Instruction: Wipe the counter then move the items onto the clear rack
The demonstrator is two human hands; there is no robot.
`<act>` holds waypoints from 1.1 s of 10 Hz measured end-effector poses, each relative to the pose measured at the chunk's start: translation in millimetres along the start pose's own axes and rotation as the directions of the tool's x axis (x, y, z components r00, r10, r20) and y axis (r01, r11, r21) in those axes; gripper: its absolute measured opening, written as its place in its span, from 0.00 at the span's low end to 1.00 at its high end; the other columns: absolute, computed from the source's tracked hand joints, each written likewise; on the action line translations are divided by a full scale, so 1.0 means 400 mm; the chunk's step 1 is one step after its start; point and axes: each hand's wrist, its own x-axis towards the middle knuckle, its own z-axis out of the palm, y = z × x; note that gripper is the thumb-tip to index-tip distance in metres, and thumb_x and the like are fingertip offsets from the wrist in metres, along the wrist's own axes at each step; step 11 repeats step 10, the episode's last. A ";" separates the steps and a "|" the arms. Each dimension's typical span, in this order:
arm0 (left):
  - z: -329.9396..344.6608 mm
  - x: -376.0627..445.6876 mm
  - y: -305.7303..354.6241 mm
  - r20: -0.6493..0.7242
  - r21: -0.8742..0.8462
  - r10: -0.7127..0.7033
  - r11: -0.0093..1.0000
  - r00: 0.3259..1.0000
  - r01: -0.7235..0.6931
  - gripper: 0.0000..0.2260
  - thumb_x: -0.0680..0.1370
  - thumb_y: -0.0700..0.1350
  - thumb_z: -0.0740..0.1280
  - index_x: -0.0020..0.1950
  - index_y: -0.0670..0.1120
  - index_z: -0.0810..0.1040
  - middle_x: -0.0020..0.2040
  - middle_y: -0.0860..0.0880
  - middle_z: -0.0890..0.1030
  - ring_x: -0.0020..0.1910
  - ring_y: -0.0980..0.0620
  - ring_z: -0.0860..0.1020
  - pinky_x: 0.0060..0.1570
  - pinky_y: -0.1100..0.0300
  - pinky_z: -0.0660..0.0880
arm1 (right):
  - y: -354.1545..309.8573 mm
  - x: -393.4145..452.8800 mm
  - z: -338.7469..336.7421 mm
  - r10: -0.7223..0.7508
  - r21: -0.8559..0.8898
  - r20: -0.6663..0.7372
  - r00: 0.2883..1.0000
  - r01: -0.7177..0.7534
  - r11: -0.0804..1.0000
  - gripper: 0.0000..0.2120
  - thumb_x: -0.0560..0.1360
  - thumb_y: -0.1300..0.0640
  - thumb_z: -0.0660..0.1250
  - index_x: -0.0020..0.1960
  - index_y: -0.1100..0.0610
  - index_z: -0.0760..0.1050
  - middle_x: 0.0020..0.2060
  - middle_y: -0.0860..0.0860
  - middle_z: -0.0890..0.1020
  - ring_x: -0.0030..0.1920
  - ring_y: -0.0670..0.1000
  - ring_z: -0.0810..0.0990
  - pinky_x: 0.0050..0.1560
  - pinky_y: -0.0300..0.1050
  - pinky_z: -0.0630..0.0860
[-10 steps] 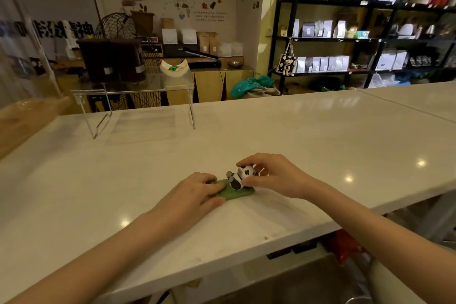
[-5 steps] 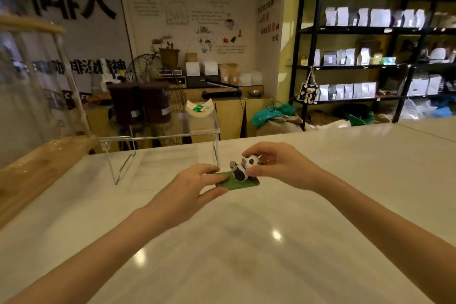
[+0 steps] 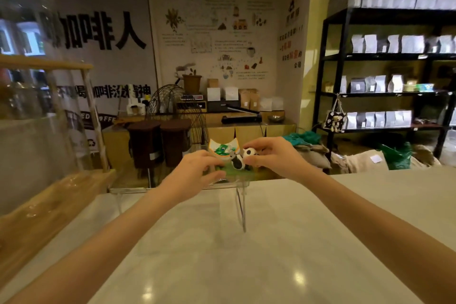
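**Both hands hold the panda figurine at the clear rack**

Both arms reach forward over the pale worktop (image 3: 283, 242), and the two hands meet at the top of the clear rack (image 3: 240, 205). Between them is a panda figurine (image 3: 240, 159) on a flat green base (image 3: 243, 171). The left hand (image 3: 195, 173) pinches the left edge of the green base, thumb below and fingers curled on top. The right hand (image 3: 274, 155) closes thumb and fingertips on the black-and-white panda from the right side, near its head. Both hands are therefore narrow and gripping this one item.

The figurine sits level with the rack's top surface, toward its right end, above the rack's right leg. Whether the base already rests on the clear shelf or is just above it cannot be told, since the plastic is transparent and the frame is a little blurred.

Just beyond the hands, touching the figurine in the view, is a small curved white piece with an orange rim and green markings (image 3: 223, 149); what it is and what it stands on cannot be told. Left of the left hand, a wooden stand (image 3: 49, 205) with a large glass dome (image 3: 27, 44) sits at the worktop's edge. Far beyond the right hand stands a black shelving unit (image 3: 330, 74) stocked with white bags.
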 end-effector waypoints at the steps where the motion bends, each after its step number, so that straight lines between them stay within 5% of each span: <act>1: 0.014 0.040 -0.041 0.038 -0.013 -0.062 0.998 0.997 0.062 0.14 0.73 0.49 0.66 0.57 0.49 0.77 0.55 0.47 0.79 0.54 0.52 0.75 0.58 0.55 0.73 | 0.024 0.063 0.024 0.024 -0.007 -0.036 0.999 -0.024 1.000 0.16 0.67 0.53 0.72 0.55 0.51 0.78 0.49 0.50 0.82 0.44 0.44 0.79 0.43 0.39 0.77; 3: 0.057 0.089 -0.096 0.085 -0.006 -0.093 0.996 0.992 0.093 0.13 0.73 0.47 0.66 0.57 0.49 0.77 0.54 0.46 0.81 0.51 0.50 0.77 0.53 0.55 0.74 | 0.078 0.134 0.065 0.093 -0.004 -0.084 0.992 -0.094 0.996 0.21 0.65 0.54 0.74 0.56 0.55 0.73 0.49 0.52 0.80 0.47 0.49 0.78 0.42 0.37 0.75; 5: 0.080 0.100 -0.138 0.112 -0.012 -0.145 0.989 0.983 0.147 0.13 0.73 0.46 0.66 0.57 0.46 0.77 0.57 0.46 0.80 0.54 0.51 0.76 0.56 0.56 0.73 | 0.106 0.157 0.107 0.088 -0.029 -0.118 0.989 -0.092 0.995 0.16 0.65 0.55 0.74 0.50 0.55 0.74 0.43 0.48 0.78 0.40 0.41 0.76 0.35 0.30 0.69; 8: 0.104 0.108 -0.155 0.095 -0.005 -0.144 0.989 0.985 0.146 0.13 0.74 0.45 0.65 0.57 0.45 0.77 0.56 0.45 0.80 0.54 0.49 0.76 0.54 0.56 0.73 | 0.122 0.152 0.126 0.046 -0.037 -0.160 0.986 -0.053 0.998 0.15 0.67 0.54 0.73 0.51 0.55 0.75 0.48 0.51 0.81 0.39 0.40 0.75 0.32 0.28 0.68; 10: 0.098 0.114 -0.145 0.165 -0.016 -0.189 0.981 0.968 0.194 0.14 0.75 0.48 0.63 0.60 0.47 0.74 0.55 0.46 0.80 0.46 0.52 0.76 0.43 0.61 0.72 | 0.091 0.123 0.111 0.059 -0.107 -0.087 0.994 -0.068 0.992 0.20 0.71 0.53 0.68 0.62 0.53 0.70 0.60 0.53 0.77 0.53 0.50 0.75 0.48 0.39 0.71; 11: 0.098 0.114 -0.145 0.165 -0.016 -0.189 0.981 0.968 0.194 0.14 0.75 0.48 0.63 0.60 0.47 0.74 0.55 0.46 0.80 0.46 0.52 0.76 0.43 0.61 0.72 | 0.091 0.123 0.111 0.059 -0.107 -0.087 0.994 -0.068 0.992 0.20 0.71 0.53 0.68 0.62 0.53 0.70 0.60 0.53 0.77 0.53 0.50 0.75 0.48 0.39 0.71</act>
